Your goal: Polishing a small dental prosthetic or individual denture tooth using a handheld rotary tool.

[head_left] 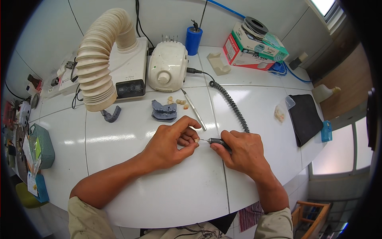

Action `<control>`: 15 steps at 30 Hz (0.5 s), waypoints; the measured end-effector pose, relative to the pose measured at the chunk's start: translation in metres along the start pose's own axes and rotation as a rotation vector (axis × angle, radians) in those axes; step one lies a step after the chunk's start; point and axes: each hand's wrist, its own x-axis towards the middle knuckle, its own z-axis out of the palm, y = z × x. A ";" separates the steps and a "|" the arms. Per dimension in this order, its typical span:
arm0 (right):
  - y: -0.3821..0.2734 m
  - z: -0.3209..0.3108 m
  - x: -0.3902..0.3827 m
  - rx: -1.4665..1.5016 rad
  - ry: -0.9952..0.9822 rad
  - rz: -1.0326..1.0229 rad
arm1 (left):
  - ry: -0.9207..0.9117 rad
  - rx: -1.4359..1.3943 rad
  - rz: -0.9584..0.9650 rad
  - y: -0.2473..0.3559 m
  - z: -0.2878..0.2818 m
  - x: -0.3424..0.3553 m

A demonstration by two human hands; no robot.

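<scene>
My left hand (pixel 169 143) pinches a small tooth-coloured dental crown (pixel 197 140) at its fingertips. In my right hand (pixel 244 151) is a dark rotary handpiece (pixel 218 142), its thin bur pointing left at the crown. Whether the bur touches the crown is too small to tell. A coiled black cord (pixel 230 101) runs from the handpiece back to a cream control unit (pixel 168 65). Just beyond my left hand stands a grey dental model (pixel 164 111). Beside it lie a slim metal craft knife (pixel 193 109) and several small tooth-coloured pieces (pixel 181 102).
A ribbed suction hose (pixel 95 59) arches over a grey dental arch (pixel 111 114). Back right, stacked boxes (pixel 254 47) stand near a blue cylinder (pixel 193 40). A black pouch (pixel 305 119) lies at the right; a green basket (pixel 41 147) sits at the left edge.
</scene>
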 end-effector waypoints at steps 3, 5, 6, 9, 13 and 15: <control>0.000 -0.001 0.000 0.009 0.003 -0.002 | -0.017 -0.006 -0.033 0.003 -0.001 0.000; 0.000 -0.001 0.000 0.013 0.000 -0.002 | -0.007 0.009 -0.025 0.004 0.000 0.000; 0.000 -0.001 0.000 0.013 -0.003 -0.001 | -0.007 0.009 -0.025 0.004 0.000 0.000; 0.000 -0.001 0.000 0.016 -0.002 -0.003 | -0.010 0.002 -0.028 0.004 0.000 0.000; 0.000 -0.002 0.000 0.026 -0.007 -0.001 | -0.009 -0.004 -0.042 0.004 0.000 0.000; 0.000 -0.001 0.000 0.023 -0.005 0.000 | -0.008 -0.011 -0.050 0.004 0.000 0.000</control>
